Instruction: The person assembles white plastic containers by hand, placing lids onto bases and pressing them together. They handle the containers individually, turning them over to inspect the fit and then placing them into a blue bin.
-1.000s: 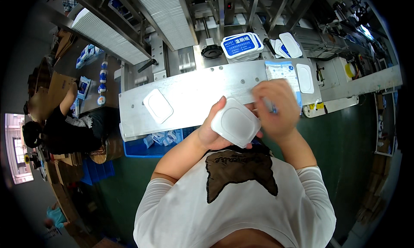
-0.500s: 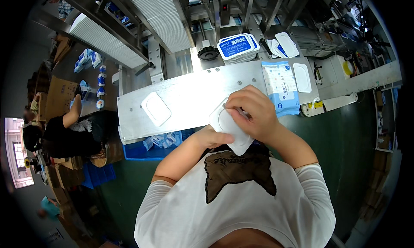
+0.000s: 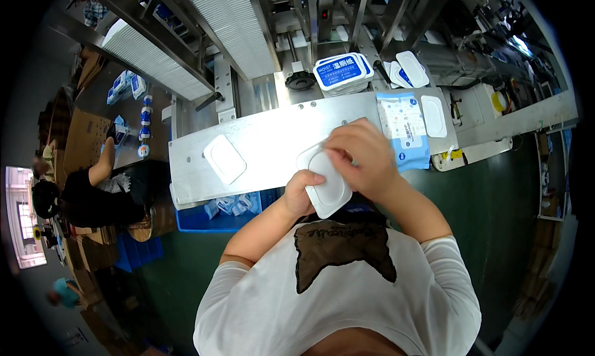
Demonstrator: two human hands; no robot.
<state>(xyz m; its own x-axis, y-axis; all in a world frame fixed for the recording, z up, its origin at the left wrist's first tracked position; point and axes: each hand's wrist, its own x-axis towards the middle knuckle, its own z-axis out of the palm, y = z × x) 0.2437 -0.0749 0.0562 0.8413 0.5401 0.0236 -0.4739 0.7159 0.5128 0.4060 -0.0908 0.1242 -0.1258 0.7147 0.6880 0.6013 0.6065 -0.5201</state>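
Work on one white lid [image 3: 330, 192] looks unfinished: it is held at the near edge of the table [image 3: 273, 136]. The left hand [image 3: 299, 195] grips its left side, thumb on top; the right hand [image 3: 362, 154] curls its fingers over the far right part, though whether they pinch I cannot tell. A second lid [image 3: 224, 160] lies untouched at left, a third lid [image 3: 434, 116] at right beside a blue-and-white pack [image 3: 401, 131] with no lid visible on it.
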